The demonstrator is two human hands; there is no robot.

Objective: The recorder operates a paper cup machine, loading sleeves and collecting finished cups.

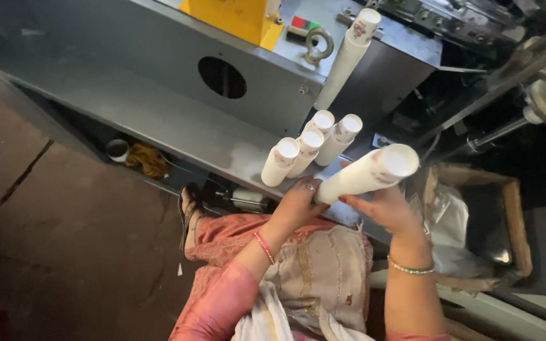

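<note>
We are holding a long white stack of nested paper cups across our lap, tilted so its open mouth is pointing up and to the right. Our left hand is gripping the lower, narrow end of the stack with its fingers curled around it, a ring showing on one finger. Our right hand is supporting the stack from underneath near its middle, fingers wrapped up against the cups.

Just beyond our hands, four shorter white stacks of paper cups are standing close together, leaning on the flat grey metal ledge of the machine. A taller white column of paper cups is rising behind them against the grey machine housing with the round dark hole. A yellow metal block is sitting on top of the machine, and a steel lifting eye is sticking up beside it.

To our right, a brown cardboard box lined with clear plastic is sitting open. We are sitting in pink clothing with a pale embroidered cloth over our knees.
</note>
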